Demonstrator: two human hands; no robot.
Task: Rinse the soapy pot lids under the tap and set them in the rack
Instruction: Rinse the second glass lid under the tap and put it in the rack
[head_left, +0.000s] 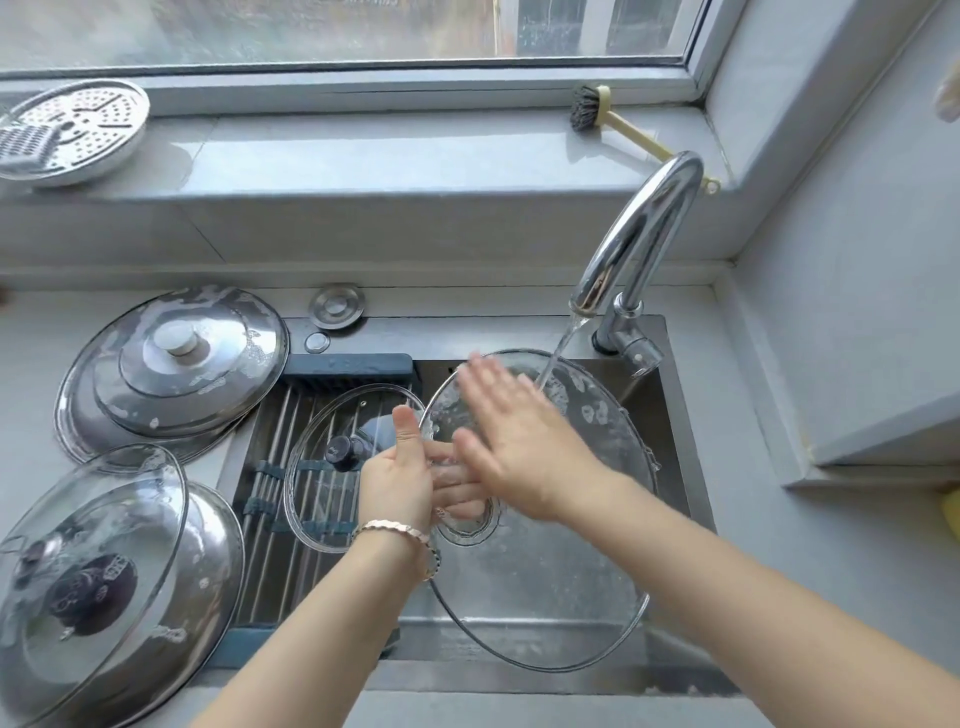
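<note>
near left counter: two soapy lids stacked, glass lid (93, 551) with a dark knob tipped over a steel lid (208, 561), suds all over, waiting their turn

sink front: big glass lid (540, 587) held over the sink (670, 415), underside up, tilted so the far rim sits up under the stream; round, clear, thin metal band at the edge, foam blobs on the far half

left hand (400, 483): clamped on that lid from below, thumb up over the near-left rim, fingers showing through the glass around where the knob would be; bracelet on the wrist

right hand (519, 441): flat and open, fingers spread, palm on the glass, gripping nothing; looks like rubbing suds off, a bit motion-blurred

key relation: rack lies straight left of the held lid, on the left hand's side, so probably a short swing left once the foam is gone

rack (270, 499): roll-up steel rods over the sink's left half, one small glass lid (353, 467) with a black knob already lying there, its right edge close to the left thumb

further back left: another steel lid (176, 369), domed, shiny, streaked with soap

tap (639, 234): chrome gooseneck, water running onto the far rim

sill: perforated steamer tray (72, 130) and a dish brush (613, 122)
</note>
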